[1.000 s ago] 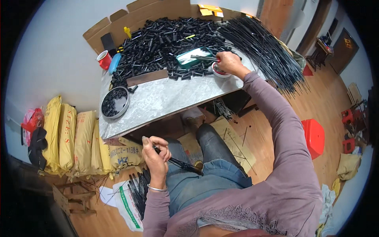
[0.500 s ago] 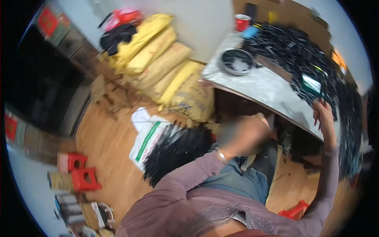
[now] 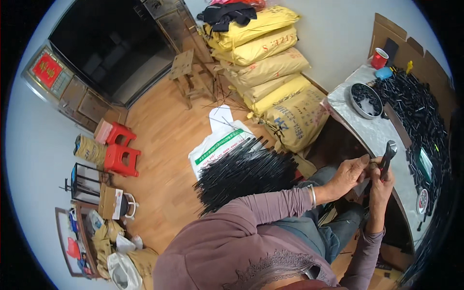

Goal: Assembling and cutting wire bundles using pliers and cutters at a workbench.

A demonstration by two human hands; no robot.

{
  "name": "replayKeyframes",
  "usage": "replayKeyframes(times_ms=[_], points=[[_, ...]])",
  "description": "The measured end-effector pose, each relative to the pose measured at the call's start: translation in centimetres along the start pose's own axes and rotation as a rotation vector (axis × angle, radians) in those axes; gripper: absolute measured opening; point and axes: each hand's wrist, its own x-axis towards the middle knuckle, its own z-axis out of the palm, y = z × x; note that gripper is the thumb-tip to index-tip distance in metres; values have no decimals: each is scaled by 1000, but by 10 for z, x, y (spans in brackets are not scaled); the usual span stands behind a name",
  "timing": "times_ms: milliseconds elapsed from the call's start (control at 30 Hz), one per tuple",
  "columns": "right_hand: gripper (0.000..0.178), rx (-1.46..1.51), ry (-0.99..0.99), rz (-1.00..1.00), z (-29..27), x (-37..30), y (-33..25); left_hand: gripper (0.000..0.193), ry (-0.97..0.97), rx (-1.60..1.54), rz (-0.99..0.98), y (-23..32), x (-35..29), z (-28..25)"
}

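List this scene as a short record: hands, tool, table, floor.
left hand: at the table edge, fingertips meeting the right hand, a bracelet on the wrist
right hand: holds a dark tool upright; what is pinched between the hands is too small to tell
table: pale top; round pan of black bits, a heap of black pieces, red cup
floor: wood; a bundle of black rods on a white bag, yellow sacks stacked by the wall, two red stools
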Motion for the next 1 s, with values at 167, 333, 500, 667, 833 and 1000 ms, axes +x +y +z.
replayKeyframes(times_ms=[167, 333, 500, 667, 833, 1000], points=[[11, -132, 56, -42, 4, 0, 4, 58, 16, -32, -6, -1, -1, -6], [11, 97, 110, 83, 16, -9, -6, 57, -55, -45, -2, 0, -3, -2], [14, 146, 101, 88, 17, -21, 0, 54, 0, -49, -9, -2, -12, 1], [17, -157, 281, 8, 16, -20, 5, 30, 54, 395, 243, -23, -8, -7], [18, -109, 317, 128, 26, -18, -14, 60, 121, 247, 56, 13, -4, 3], [19, 469, 136, 275, 33, -32, -16, 75, 60, 158, 4, -6, -1, 0]])
